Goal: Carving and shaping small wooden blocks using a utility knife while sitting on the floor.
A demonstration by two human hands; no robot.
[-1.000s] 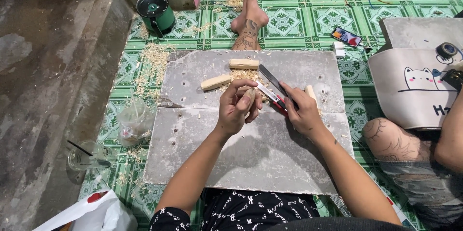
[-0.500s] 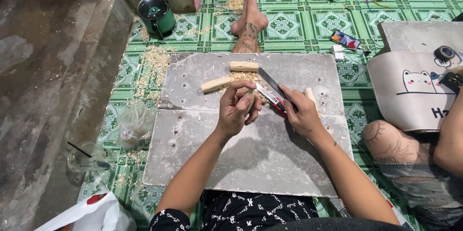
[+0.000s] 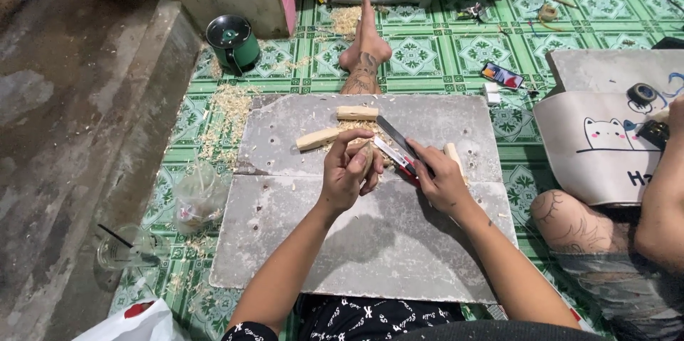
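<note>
My left hand [image 3: 347, 175] grips a small pale wood piece [image 3: 366, 156] upright over a grey board [image 3: 370, 241] lying on the floor. My right hand [image 3: 440, 183] holds a knife [image 3: 396, 145] with a dark blade and a red and white handle; the blade points up and left, right beside the wood piece. Two more cut wood sticks lie on the board beyond my hands, one short [image 3: 358, 112] and one angled [image 3: 318, 138]. A further stick [image 3: 453, 156] lies beside my right hand. Shavings are scattered around the hands.
Another person's tattooed foot [image 3: 363, 56] rests at the board's far edge. A green pot [image 3: 233, 42] and wood shavings [image 3: 224, 116] lie at the left. A person's knee [image 3: 570, 216] and a cat-print bag [image 3: 605, 145] are at the right. A plastic cup [image 3: 121, 247] stands at the lower left.
Both hands stay at the same spot on the board; the knife blade has shifted slightly against the wood piece. Nothing else has moved.
</note>
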